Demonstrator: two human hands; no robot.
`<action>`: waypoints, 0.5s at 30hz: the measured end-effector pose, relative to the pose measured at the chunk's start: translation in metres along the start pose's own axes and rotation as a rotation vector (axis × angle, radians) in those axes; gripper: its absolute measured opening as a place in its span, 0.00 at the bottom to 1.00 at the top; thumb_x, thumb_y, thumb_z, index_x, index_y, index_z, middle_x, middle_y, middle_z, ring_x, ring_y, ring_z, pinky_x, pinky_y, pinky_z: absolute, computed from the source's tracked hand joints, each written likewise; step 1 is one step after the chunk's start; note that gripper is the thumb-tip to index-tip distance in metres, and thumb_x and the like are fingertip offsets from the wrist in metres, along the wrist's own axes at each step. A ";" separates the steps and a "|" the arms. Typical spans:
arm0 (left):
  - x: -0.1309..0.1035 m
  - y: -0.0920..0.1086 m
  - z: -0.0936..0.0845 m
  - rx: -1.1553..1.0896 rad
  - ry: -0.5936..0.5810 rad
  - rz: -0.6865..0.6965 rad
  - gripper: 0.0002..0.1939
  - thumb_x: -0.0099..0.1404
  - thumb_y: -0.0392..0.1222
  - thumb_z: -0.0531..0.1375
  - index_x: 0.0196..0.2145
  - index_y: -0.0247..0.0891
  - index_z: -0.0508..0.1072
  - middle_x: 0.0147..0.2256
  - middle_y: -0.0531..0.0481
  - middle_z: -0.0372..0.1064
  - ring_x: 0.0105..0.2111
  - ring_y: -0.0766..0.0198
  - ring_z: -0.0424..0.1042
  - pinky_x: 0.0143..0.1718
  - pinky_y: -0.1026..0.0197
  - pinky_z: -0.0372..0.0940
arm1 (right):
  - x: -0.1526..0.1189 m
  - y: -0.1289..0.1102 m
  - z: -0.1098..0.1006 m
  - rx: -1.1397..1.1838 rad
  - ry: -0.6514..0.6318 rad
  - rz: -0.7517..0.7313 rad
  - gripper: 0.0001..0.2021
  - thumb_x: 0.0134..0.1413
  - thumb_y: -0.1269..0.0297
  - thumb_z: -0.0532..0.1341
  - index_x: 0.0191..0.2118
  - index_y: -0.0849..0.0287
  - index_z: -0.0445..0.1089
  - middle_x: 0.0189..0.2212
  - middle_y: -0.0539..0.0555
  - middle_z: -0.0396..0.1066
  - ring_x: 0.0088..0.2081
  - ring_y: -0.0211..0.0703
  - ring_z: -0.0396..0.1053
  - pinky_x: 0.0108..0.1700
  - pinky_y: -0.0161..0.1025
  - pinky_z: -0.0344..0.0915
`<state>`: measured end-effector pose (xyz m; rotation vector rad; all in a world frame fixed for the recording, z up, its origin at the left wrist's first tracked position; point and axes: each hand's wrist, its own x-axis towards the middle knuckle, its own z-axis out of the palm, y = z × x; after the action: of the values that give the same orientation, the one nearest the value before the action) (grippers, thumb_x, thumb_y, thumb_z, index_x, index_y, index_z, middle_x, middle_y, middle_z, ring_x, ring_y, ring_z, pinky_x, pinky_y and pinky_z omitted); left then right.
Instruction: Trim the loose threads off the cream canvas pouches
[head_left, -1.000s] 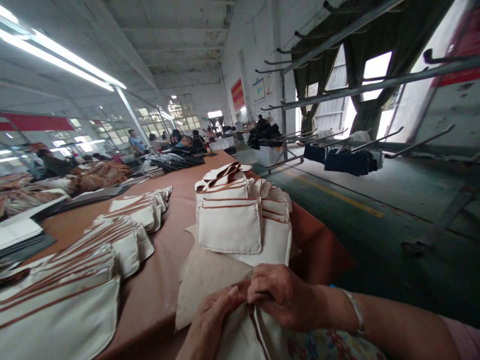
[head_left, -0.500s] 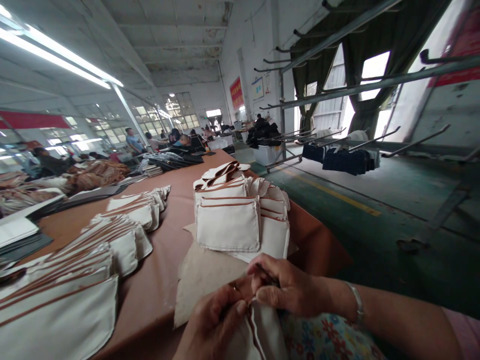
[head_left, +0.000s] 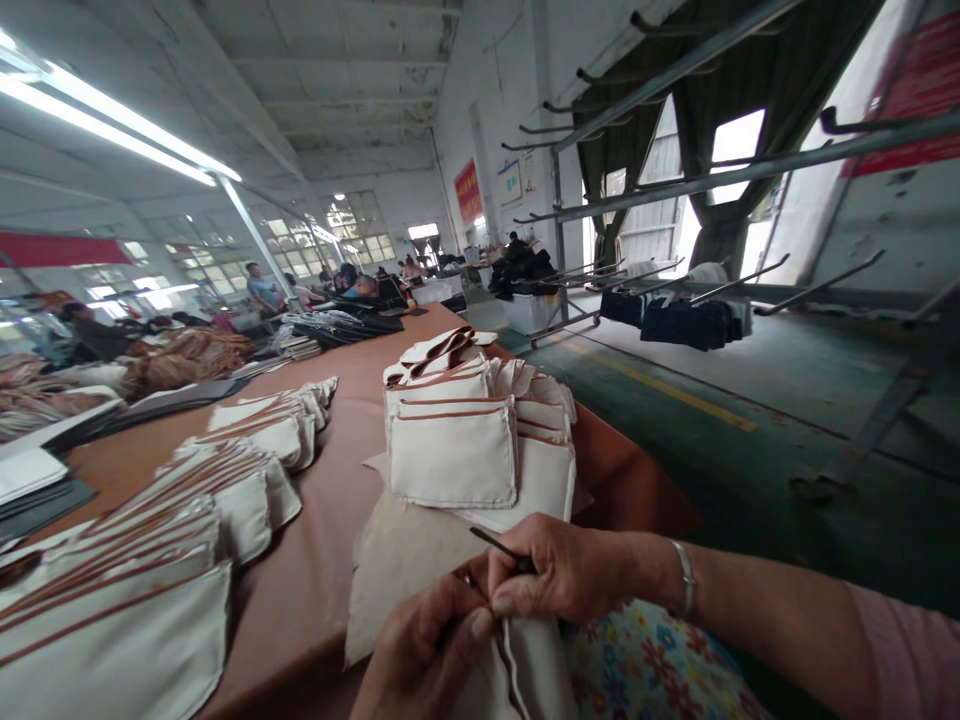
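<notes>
Cream pouch: showing at bottom centre of frame, being pinched at its upper end by curled left hand and closed right hand (also clasping dark slim tool), probably handling light, soft and floppy, likely suiting grip at brown-lined edges.

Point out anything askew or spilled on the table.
The middle pile of white pouches looks askew: several jut out right of the front one, unlike the neater fanned row at left. Nothing looks spilled.
</notes>
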<state>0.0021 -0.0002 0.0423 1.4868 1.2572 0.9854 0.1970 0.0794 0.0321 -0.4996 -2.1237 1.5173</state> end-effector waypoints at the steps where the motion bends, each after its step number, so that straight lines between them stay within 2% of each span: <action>1: 0.000 -0.003 -0.001 -0.080 -0.032 -0.042 0.17 0.60 0.53 0.65 0.23 0.38 0.72 0.22 0.53 0.65 0.23 0.67 0.60 0.25 0.67 0.56 | -0.001 0.002 0.001 0.058 0.002 0.023 0.09 0.54 0.63 0.63 0.32 0.66 0.70 0.24 0.46 0.62 0.25 0.31 0.56 0.27 0.28 0.54; 5: 0.004 -0.012 -0.011 -0.400 -0.258 -0.190 0.20 0.49 0.52 0.73 0.27 0.37 0.70 0.23 0.55 0.64 0.22 0.71 0.56 0.24 0.68 0.52 | -0.004 0.010 0.002 0.169 0.023 0.055 0.13 0.54 0.58 0.64 0.32 0.67 0.69 0.23 0.46 0.61 0.24 0.30 0.53 0.25 0.28 0.51; 8: 0.007 -0.003 -0.020 -0.451 -0.429 -0.223 0.25 0.45 0.56 0.74 0.32 0.36 0.72 0.26 0.54 0.63 0.23 0.70 0.56 0.25 0.68 0.51 | -0.003 0.011 0.001 0.143 0.040 0.056 0.12 0.53 0.60 0.64 0.31 0.66 0.69 0.22 0.46 0.61 0.23 0.30 0.52 0.24 0.28 0.50; 10: 0.008 0.011 -0.022 -0.383 -0.446 -0.202 0.23 0.52 0.60 0.69 0.32 0.36 0.74 0.27 0.53 0.63 0.25 0.68 0.56 0.27 0.67 0.53 | -0.002 0.010 0.002 0.135 0.032 0.031 0.10 0.53 0.62 0.64 0.30 0.66 0.69 0.21 0.45 0.60 0.23 0.30 0.51 0.23 0.28 0.49; 12: 0.009 0.024 -0.020 -0.286 -0.411 -0.149 0.23 0.60 0.63 0.62 0.30 0.36 0.75 0.27 0.52 0.63 0.27 0.66 0.58 0.33 0.65 0.58 | 0.000 0.010 0.003 0.129 0.030 0.000 0.09 0.53 0.63 0.64 0.30 0.66 0.69 0.21 0.45 0.60 0.23 0.30 0.51 0.24 0.28 0.49; 14: 0.008 0.029 -0.015 -0.225 -0.382 -0.123 0.25 0.62 0.64 0.59 0.28 0.36 0.76 0.25 0.52 0.63 0.26 0.65 0.58 0.37 0.63 0.59 | 0.001 0.012 0.006 0.110 0.029 -0.014 0.09 0.54 0.63 0.63 0.30 0.66 0.69 0.22 0.46 0.60 0.24 0.30 0.53 0.25 0.28 0.51; 15: 0.007 0.028 -0.012 -0.216 -0.376 -0.134 0.25 0.62 0.63 0.59 0.28 0.36 0.75 0.23 0.53 0.61 0.25 0.66 0.57 0.36 0.63 0.59 | 0.002 0.014 0.008 0.098 0.028 -0.017 0.09 0.54 0.63 0.63 0.31 0.66 0.69 0.23 0.46 0.61 0.24 0.31 0.54 0.25 0.29 0.52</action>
<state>-0.0015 0.0075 0.0722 1.3255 0.9342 0.6898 0.1909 0.0787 0.0174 -0.4641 -2.0162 1.5861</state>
